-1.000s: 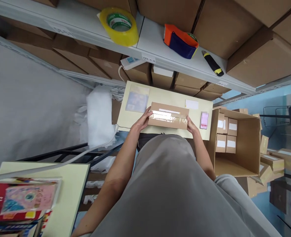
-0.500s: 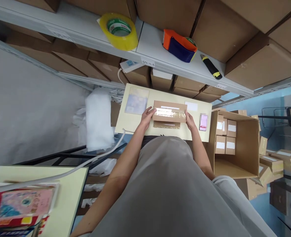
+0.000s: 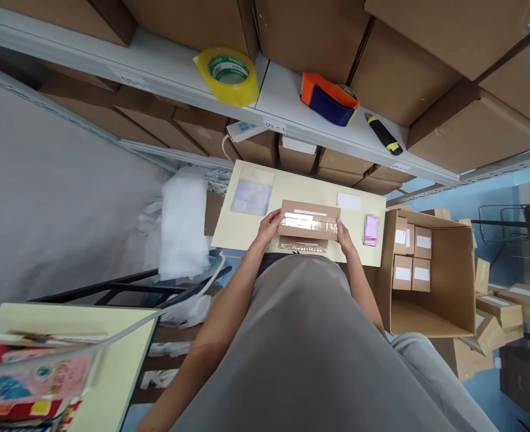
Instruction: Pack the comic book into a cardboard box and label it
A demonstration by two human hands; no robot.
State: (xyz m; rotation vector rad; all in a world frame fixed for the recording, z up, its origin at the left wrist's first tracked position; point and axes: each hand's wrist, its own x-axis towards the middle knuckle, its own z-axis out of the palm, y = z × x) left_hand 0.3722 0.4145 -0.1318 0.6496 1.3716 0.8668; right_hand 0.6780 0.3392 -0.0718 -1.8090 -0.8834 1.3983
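Observation:
A flat brown cardboard box (image 3: 310, 231) with shiny clear tape along it is gripped at both ends. My left hand (image 3: 270, 227) closes on its left end, and my right hand (image 3: 343, 234) on its right end. Partly covered by it, a second taped box (image 3: 303, 245) shows along the near side. Both are over a pale yellow table (image 3: 246, 231). To the right of my right hand lies a phone (image 3: 371, 230) with a pink screen. A white paper slip (image 3: 349, 201) is beyond the box, and a printed sheet (image 3: 252, 192) lies to the left.
A shelf (image 3: 188, 72) crosses above the table, bearing yellow tape (image 3: 235, 78), an orange-blue tape dispenser (image 3: 330, 100) and a utility knife (image 3: 383, 134). At right stands an open carton (image 3: 451, 270) with several small labelled boxes. White wrap (image 3: 183, 222) stands left; a cable (image 3: 174, 306) crosses the lower left.
My hands and the box have come slightly nearer to my body over the table. The camera view has tilted a little, so the shelf and table sit lower in the picture.

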